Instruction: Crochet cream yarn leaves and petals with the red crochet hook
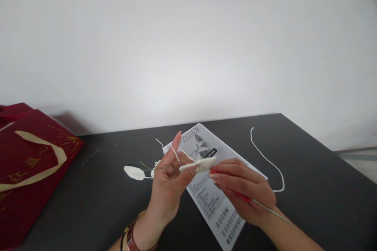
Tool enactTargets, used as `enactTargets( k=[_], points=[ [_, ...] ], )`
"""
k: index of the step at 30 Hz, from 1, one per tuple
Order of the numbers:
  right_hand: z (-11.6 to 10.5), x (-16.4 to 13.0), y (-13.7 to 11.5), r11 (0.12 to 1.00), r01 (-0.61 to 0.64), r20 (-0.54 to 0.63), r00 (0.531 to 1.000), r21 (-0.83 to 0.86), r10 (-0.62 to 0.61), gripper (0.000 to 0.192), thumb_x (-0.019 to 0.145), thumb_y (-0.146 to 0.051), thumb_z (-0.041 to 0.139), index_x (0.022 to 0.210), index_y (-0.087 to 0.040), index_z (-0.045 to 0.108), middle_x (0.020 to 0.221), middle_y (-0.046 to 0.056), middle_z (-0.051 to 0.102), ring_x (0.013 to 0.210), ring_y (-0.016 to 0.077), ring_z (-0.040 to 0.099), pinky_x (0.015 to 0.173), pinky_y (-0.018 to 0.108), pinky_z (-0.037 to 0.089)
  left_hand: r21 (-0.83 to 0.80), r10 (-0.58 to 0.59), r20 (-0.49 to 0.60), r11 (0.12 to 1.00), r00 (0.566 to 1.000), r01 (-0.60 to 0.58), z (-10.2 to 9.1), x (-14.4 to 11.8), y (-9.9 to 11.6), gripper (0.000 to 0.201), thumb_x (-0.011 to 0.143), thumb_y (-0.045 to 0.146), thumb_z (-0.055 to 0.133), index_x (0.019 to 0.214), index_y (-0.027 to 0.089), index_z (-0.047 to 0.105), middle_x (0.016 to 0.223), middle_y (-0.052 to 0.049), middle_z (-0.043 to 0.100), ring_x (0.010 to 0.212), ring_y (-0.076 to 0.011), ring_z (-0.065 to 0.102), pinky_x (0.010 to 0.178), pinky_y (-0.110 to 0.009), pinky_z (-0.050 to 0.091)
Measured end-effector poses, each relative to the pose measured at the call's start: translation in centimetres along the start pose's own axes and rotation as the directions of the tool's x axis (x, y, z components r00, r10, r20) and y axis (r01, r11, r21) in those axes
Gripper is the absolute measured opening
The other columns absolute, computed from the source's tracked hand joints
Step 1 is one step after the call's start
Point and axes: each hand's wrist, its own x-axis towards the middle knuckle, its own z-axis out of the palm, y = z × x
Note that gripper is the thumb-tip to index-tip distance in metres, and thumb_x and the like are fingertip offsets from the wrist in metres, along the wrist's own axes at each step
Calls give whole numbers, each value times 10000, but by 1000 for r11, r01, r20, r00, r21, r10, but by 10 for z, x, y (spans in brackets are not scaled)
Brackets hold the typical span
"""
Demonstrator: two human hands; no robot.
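Observation:
My left hand [169,182] pinches a small white crocheted piece [198,164] between thumb and fingers, with white yarn [176,154] looped over the raised index finger. My right hand [243,192] grips a crochet hook [259,203] with a red handle and metal shaft, its tip at the white piece. Both hands hover above a printed instruction sheet [206,196] lying on the black table [309,188]. A finished white petal [134,173] lies on the table to the left of my left hand.
A dark red gift bag [28,172] with a cream ribbon handle lies at the table's left edge. A loose strand of white yarn [269,161] trails across the table on the right. A white wall stands behind the table.

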Motion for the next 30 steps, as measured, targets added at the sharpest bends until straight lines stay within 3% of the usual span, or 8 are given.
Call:
enactTargets(
  k=[3,7,10,13,18,24,30],
  points=[
    [-1,-1,0,1000,14,6,1000,-10,-14,344,809,-9,596,1123,-126,678,991,127,732,918,226,679,741,358,598,-33,-48,21,998,999,49,-2,2,1,653,711,106,785,1285,354,594,730,47,651,706,-74,601,729,-199,475],
    [-1,-10,-1,941,184,121,981,-283,-155,266,812,-20,614,1059,-66,702,995,166,728,1024,249,652,836,345,594,-51,-126,16,991,992,126,-3,3,-1,630,726,128,774,1305,289,584,718,51,621,681,-74,596,733,-222,476],
    [1,-16,-2,876,258,179,963,-409,-200,245,818,-24,615,1045,-39,704,968,174,733,1060,268,637,898,368,580,81,16,-17,997,1000,-15,-1,3,-2,634,753,127,748,1334,290,552,713,55,637,669,-74,595,708,-208,476],
    [3,-17,-4,864,257,183,964,-433,-195,252,847,-39,568,1066,-33,695,960,175,736,1028,269,652,910,399,575,278,221,10,936,975,-215,0,3,-2,620,777,109,716,1340,308,548,715,54,675,688,-85,609,747,-217,482],
    [5,-12,-10,919,144,96,989,-367,-116,272,825,-31,605,1088,-47,670,956,154,739,955,238,674,831,355,594,362,298,79,881,951,-306,-2,6,-2,650,779,62,697,1341,351,543,738,72,707,735,-85,618,975,-273,401],
    [1,1,-18,970,33,-3,999,-242,-35,269,807,4,601,1059,-73,656,865,124,728,814,196,675,705,308,580,404,209,96,885,973,-230,-8,12,0,580,783,118,714,1321,283,574,714,67,673,700,-89,586,878,-248,432],
    [-8,2,-19,978,-189,-47,982,-91,185,285,790,6,587,1025,-135,668,831,81,696,731,177,639,616,298,548,399,-46,129,917,991,-9,-11,19,7,634,746,201,762,1344,235,553,719,32,662,731,-129,597,832,-306,455]
  ],
)
